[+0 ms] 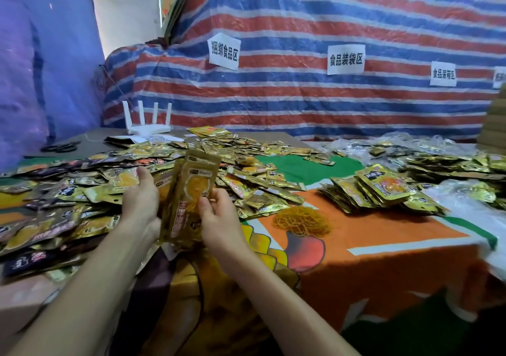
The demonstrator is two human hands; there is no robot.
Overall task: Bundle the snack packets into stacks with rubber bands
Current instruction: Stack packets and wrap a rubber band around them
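I hold a stack of gold snack packets (191, 191) upright above the table's near edge. My left hand (142, 199) presses against the stack's left side. On the right side, my right hand (216, 213) pinches its face with thumb and fingers. A big loose heap of gold and dark packets (82, 186) spreads across the left and middle of the table. A heap of yellow rubber bands (302, 221) lies on the orange cloth just right of my right hand. Bundled packets (383, 191) lie further right.
A white router with several antennas (147, 123) stands at the back left, black scissors (61, 146) beside it. Clear plastic bags (465, 199) and more packets fill the far right. A striped tarp (301, 54) with paper labels hangs behind. The cloth's front edge (383, 249) drops off nearby.
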